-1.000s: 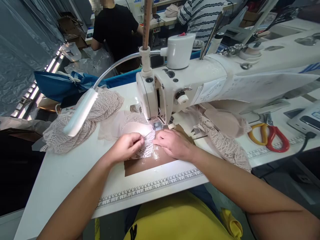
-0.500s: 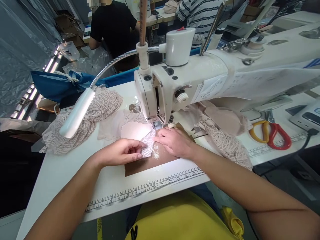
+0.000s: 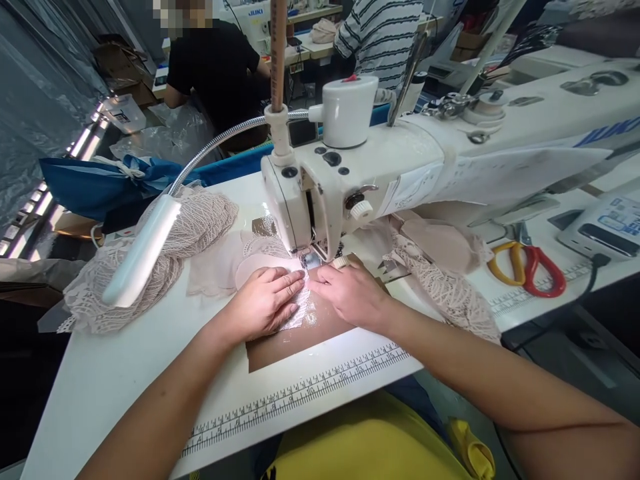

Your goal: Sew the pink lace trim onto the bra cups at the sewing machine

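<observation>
A pale lace fabric piece (image 3: 303, 308) lies on the brown plate (image 3: 280, 353) below the sewing machine's needle area (image 3: 306, 257). A smooth beige cup-shaped part (image 3: 250, 267) adjoins it, partly covered by my left hand. My left hand (image 3: 265, 300) rests palm down on the lace, fingers stretched toward the presser foot, not gripping. On the other side, my right hand (image 3: 350, 293) has its fingers bent and pressed together, with the tips at the lace's right edge close to the needle. What lies under the right fingertips is mostly hidden.
A white lamp (image 3: 143, 253) on a bendable neck hangs at left over piled lace pieces (image 3: 200, 223). More lace and cups (image 3: 445, 280) lie right of the machine, near red-and-yellow-handled scissors (image 3: 527, 267). A printed ruler (image 3: 300, 407) runs along the front edge. Two people sit beyond.
My left hand has gone from pinching the lace's lower left edge to lying flat across it, nearer the needle. My right hand stays beside the presser foot. The camera view has shifted slightly.
</observation>
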A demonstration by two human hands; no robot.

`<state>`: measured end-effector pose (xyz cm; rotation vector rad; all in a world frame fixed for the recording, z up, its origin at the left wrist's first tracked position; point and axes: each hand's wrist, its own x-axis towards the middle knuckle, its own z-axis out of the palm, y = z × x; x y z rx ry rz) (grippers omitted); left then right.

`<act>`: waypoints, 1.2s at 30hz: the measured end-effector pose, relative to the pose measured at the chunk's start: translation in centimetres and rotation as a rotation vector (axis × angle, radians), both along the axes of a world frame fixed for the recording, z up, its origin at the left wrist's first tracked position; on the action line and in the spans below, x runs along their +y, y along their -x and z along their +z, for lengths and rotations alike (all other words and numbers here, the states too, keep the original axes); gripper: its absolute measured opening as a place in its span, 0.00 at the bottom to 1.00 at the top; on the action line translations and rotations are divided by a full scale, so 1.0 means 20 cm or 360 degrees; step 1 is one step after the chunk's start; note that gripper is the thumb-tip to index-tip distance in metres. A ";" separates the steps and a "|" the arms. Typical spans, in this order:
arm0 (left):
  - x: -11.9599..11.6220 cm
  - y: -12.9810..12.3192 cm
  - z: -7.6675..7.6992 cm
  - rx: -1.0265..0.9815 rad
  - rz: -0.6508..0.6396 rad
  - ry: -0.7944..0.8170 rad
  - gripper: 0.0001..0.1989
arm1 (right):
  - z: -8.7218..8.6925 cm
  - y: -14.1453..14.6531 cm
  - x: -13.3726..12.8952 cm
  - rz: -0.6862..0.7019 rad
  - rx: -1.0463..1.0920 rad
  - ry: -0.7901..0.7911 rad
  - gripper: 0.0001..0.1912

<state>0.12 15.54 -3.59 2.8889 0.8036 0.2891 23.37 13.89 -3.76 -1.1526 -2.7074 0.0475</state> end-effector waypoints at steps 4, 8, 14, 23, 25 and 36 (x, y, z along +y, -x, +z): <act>-0.03 0.01 0.00 0.0037 0.0030 -0.0002 0.23 | 0.00 0.00 0.00 -0.0010 0.0012 0.0022 0.18; -0.04 0.00 0.00 0.0014 0.0080 0.0006 0.23 | -0.02 0.00 0.00 -0.0024 0.0052 0.0034 0.18; -0.02 -0.02 -0.01 -0.0059 0.0162 0.0010 0.23 | -0.02 0.00 0.02 -0.0093 0.0049 0.0064 0.21; -0.02 -0.02 -0.02 -0.0088 0.0160 0.0042 0.23 | -0.03 -0.04 0.04 0.0091 0.0199 0.0074 0.19; -0.02 -0.01 -0.02 -0.0098 0.0132 0.0056 0.23 | -0.04 -0.04 0.04 0.0143 0.0247 0.0078 0.18; 0.02 0.00 -0.02 -0.0026 0.0127 0.0013 0.23 | -0.03 -0.02 0.02 0.0129 0.0215 0.0104 0.18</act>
